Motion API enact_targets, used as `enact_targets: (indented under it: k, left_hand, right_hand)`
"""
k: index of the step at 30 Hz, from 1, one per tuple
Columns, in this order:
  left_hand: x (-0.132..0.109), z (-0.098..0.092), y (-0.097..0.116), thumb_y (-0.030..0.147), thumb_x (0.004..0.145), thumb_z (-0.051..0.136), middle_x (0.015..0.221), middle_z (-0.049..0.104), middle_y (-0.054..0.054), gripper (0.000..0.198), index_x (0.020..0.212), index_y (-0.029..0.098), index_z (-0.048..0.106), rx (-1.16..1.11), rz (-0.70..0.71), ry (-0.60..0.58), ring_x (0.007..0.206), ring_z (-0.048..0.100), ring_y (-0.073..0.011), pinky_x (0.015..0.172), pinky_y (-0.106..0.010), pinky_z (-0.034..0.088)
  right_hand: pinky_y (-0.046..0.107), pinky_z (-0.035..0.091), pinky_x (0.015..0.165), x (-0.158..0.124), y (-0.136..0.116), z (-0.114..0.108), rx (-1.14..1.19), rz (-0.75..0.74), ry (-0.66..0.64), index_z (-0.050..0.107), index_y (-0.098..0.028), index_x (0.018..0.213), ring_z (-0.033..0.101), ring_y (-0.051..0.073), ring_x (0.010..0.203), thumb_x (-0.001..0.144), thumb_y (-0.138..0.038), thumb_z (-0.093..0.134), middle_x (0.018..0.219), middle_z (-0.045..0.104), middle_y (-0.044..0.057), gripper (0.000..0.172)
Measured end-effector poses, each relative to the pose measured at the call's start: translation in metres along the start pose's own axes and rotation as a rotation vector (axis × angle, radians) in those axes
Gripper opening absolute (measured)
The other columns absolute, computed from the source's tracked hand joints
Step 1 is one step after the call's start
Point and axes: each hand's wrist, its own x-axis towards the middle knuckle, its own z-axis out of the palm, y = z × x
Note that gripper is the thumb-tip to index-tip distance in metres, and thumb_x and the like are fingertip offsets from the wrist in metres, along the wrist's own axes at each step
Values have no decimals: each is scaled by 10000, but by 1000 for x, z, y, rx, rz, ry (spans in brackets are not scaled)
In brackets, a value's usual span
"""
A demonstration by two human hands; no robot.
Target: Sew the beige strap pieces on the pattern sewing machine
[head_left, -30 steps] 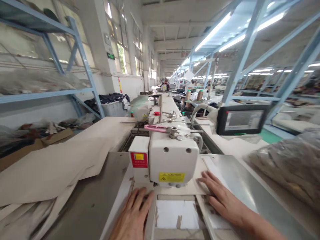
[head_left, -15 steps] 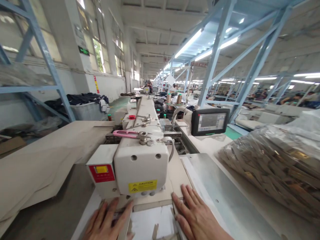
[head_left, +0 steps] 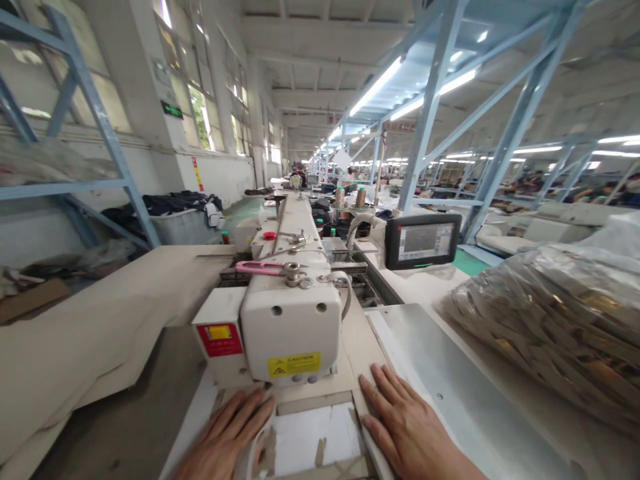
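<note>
Fingers (head_left: 386, 388) of the right hand (head_left: 410, 427) now lie flatter and straighter than a second ago, when they were partly lifted and bent. They are spread slightly, gripping nothing, with the tips pressed on the beige panel (head_left: 359, 350) and the thumb beside the right edge of its opening. The left hand (head_left: 227, 430) has changed too: its fingers were spread half a second ago and are now drawn closer together, long and nearly straight, tips near the lower left of the sewing machine (head_left: 290, 333). They show no hold on anything; the thumb is too poorly seen to say whether it touches the panel's inner edge.

That panel, the thing being worked, lies flat on the desk (head_left: 430, 373), its far part running under the machine and its open window, with a white sheet (head_left: 317, 433) showing inside, between the hands. The view has swung right over the last second, so I cannot tell whether the panel itself has slid. Having both hands flat looks more like steadying or lining up than lifting, in my judgement. The needle area is hidden, so alignment there cannot be checked. The pink snips (head_left: 260, 268) remain on top of the machine, well apart from both hands.
</note>
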Motion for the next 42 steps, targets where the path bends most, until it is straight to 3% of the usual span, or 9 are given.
enact_targets:
  k: [3,7,10,13,17,19,29,38,42]
  left_hand:
    - [1,-16,6,191,853,589,1551,506,27,845,1606,373,252,-60,-79,-19,1362,550,-248,1113,-348,501]
    - [-1,-6,3,145,830,599,1496,574,-4,718,1512,324,467,-22,-114,-64,1331,579,-244,1088,-335,524]
    - [9,0,8,52,802,541,1418,637,-63,677,1443,269,565,19,-185,-193,1290,605,-266,1105,-386,510]
    - [28,-4,21,-60,758,464,1363,656,-98,826,1488,323,510,110,-332,-332,1246,624,-295,1056,-446,535]
    - [47,-18,35,-109,766,380,1467,577,-96,905,1523,382,442,139,-473,-611,1326,555,-344,1050,-469,526]
    - [49,-24,36,-104,772,377,1540,509,-77,915,1545,385,400,101,-495,-674,1377,499,-366,1075,-460,507]
    - [35,-28,38,-65,797,374,1578,472,-46,881,1567,364,366,92,-504,-646,1401,467,-365,1146,-492,429]
    - [33,-23,36,-31,838,366,1596,450,-35,804,1573,297,370,91,-543,-690,1459,402,-338,1211,-474,352]
    - [39,-30,38,-22,850,361,1611,428,-38,776,1569,267,380,81,-568,-717,1476,379,-325,1224,-457,332]
  right_hand:
    - [542,503,1089,-3,8,10,-69,-81,90,537,-147,1491,482,392,1381,1055,-451,472,1509,486,214,535]
    - [546,545,1047,-2,13,17,-115,-178,155,470,-167,1540,531,391,1354,1030,-320,480,1480,541,219,533]
    - [576,564,1007,5,8,18,-107,-119,162,425,-281,1569,583,407,1308,1016,-349,500,1427,612,191,562]
    - [606,586,937,11,-1,19,-174,-64,149,514,-343,1510,648,433,1214,1031,-440,478,1334,672,205,491]
    - [592,599,898,12,-6,24,-272,-51,192,587,-354,1451,671,440,1172,1020,-432,492,1294,682,226,448]
    - [578,607,887,10,-5,27,-294,-66,232,603,-338,1439,678,441,1160,1017,-437,497,1286,680,242,446]
    - [528,642,846,6,0,33,-380,-153,374,650,-255,1393,677,425,1172,999,-450,488,1260,702,254,469]
    - [485,645,901,3,10,36,-324,-121,345,676,-144,1336,673,378,1191,1036,-503,397,1341,668,195,545]
    - [512,630,932,3,12,40,-290,-98,303,661,-130,1357,645,382,1225,1038,-496,405,1373,639,189,549]
